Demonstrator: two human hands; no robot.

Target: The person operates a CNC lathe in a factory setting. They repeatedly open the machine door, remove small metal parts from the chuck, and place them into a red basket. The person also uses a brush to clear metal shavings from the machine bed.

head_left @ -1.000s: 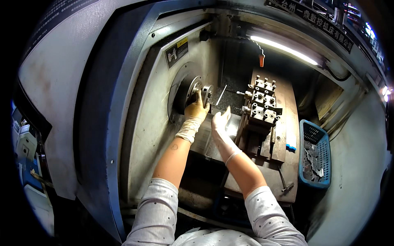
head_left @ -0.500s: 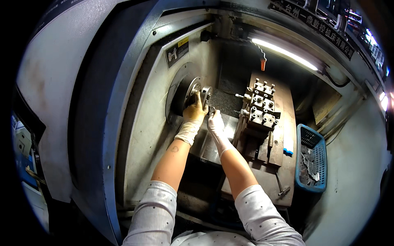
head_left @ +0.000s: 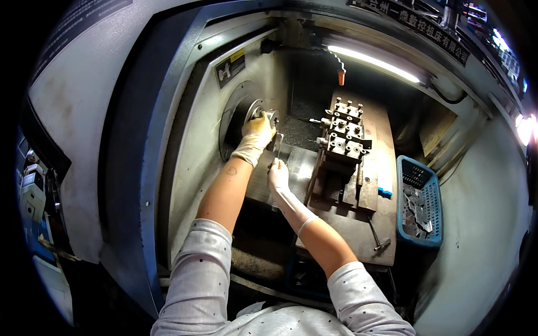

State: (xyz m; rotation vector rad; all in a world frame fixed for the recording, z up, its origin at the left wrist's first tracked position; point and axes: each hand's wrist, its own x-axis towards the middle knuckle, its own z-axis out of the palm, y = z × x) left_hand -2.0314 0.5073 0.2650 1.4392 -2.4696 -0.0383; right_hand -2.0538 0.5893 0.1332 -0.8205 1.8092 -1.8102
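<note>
On the left inside the lathe, a round chuck (head_left: 240,120) sticks out of the headstock wall, with a round metal part (head_left: 271,116) at its front. My left hand (head_left: 258,133), in a yellowed white glove, reaches over that part with its fingers curled round it; the fingertips are partly hidden. Just below and to the right is my right hand (head_left: 278,177), also gloved. It is closed on the lower end of a thin bent metal rod that looks like a hex key (head_left: 280,145). The rod's upper end is near the part's face; contact cannot be made out.
A tool post block (head_left: 347,131) with several bolts stands on the slide to the right. A small T-shaped tool (head_left: 381,245) lies on the bed plate. Beyond it, a blue plastic basket (head_left: 401,224) contains metal pieces. An orange-tipped coolant hose (head_left: 342,77) hangs at the back.
My right hand has drawn back from the metal part toward me, and the bent rod in it now shows. My left hand stays on the part. The whole view has shifted slightly.
</note>
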